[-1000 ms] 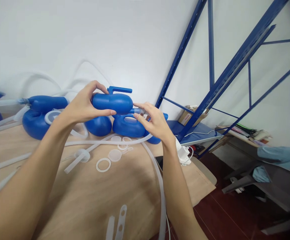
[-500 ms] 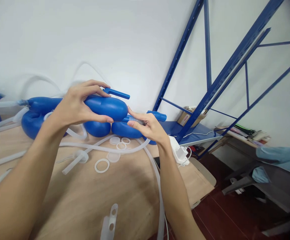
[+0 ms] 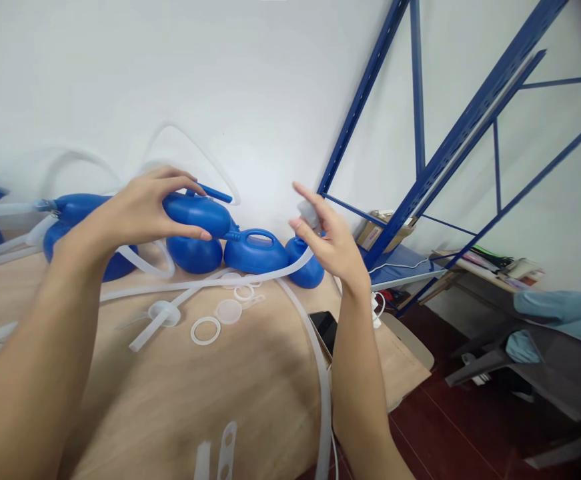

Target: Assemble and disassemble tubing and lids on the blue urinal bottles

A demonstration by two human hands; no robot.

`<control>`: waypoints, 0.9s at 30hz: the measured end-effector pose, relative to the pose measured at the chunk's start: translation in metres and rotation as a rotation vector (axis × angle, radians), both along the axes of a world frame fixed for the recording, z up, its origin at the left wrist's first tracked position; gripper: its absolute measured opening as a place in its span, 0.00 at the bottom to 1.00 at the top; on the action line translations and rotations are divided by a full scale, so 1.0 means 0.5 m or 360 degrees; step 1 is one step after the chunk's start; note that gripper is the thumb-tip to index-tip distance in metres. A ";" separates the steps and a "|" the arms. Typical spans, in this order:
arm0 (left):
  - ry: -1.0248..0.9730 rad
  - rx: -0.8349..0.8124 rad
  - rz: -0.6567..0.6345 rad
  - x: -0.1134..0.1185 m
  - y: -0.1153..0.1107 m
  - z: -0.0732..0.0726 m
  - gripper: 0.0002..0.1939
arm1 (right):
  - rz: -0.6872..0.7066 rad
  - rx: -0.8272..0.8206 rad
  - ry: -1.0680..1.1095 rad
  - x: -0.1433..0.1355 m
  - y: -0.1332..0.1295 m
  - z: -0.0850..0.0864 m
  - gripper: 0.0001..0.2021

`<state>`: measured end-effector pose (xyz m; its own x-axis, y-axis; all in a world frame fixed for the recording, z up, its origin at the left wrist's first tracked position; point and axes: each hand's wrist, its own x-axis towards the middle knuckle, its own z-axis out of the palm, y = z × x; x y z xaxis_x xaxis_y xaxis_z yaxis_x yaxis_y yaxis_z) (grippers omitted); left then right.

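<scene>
My left hand [image 3: 145,207] is wrapped round a blue plastic bottle [image 3: 200,213], which it holds on its side above other blue bottles; a blue handle shows behind its fingers. To the right, my right hand [image 3: 327,237] grips a translucent whitish piece [image 3: 308,212] between thumb and fingers, apart from the held bottle. Below the hands stand a blue bottle with a loop handle [image 3: 255,253] and another blue bottle [image 3: 306,267]. A clear tube [image 3: 240,280] runs in front of them and up to my right hand.
White rings [image 3: 205,331], a round disc [image 3: 229,311] and a capped tube piece [image 3: 163,317] lie on the wooden table [image 3: 210,393]. A phone [image 3: 324,330] lies by my right forearm. A perforated strip [image 3: 227,447] is near the front. Blue shelving [image 3: 420,180] rises at right.
My right hand has left the held bottle's end and moved right and up, with a translucent piece now visible in it. The held bottle and my left hand have shifted slightly left.
</scene>
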<state>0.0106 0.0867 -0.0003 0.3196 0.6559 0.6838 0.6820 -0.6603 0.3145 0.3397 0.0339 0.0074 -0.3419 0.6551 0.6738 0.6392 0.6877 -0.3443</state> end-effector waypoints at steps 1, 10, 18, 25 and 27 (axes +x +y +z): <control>0.0054 -0.0051 0.0038 -0.001 0.005 -0.002 0.41 | -0.0044 0.0051 0.0058 0.007 0.002 0.000 0.30; 0.0339 -0.0353 0.0054 0.003 0.036 -0.026 0.42 | -0.0259 -0.0285 -0.0063 0.121 0.064 -0.035 0.12; 0.0444 -0.0480 0.0003 0.022 0.056 -0.048 0.39 | -0.0712 -0.1423 -0.0591 0.177 0.101 -0.078 0.19; 0.0526 -0.0476 0.0000 0.027 0.057 -0.053 0.44 | -0.0141 -0.1184 -0.0487 0.103 0.073 -0.047 0.31; 0.0510 -0.0463 0.0014 0.027 0.057 -0.053 0.43 | 0.0131 -0.1164 -0.0510 0.056 0.043 -0.025 0.26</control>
<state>0.0243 0.1151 -0.0270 0.4791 0.8106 0.3369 0.7809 -0.5688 0.2582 0.3676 0.0554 -0.0051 -0.5125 0.8569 -0.0560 0.7404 0.4080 -0.5341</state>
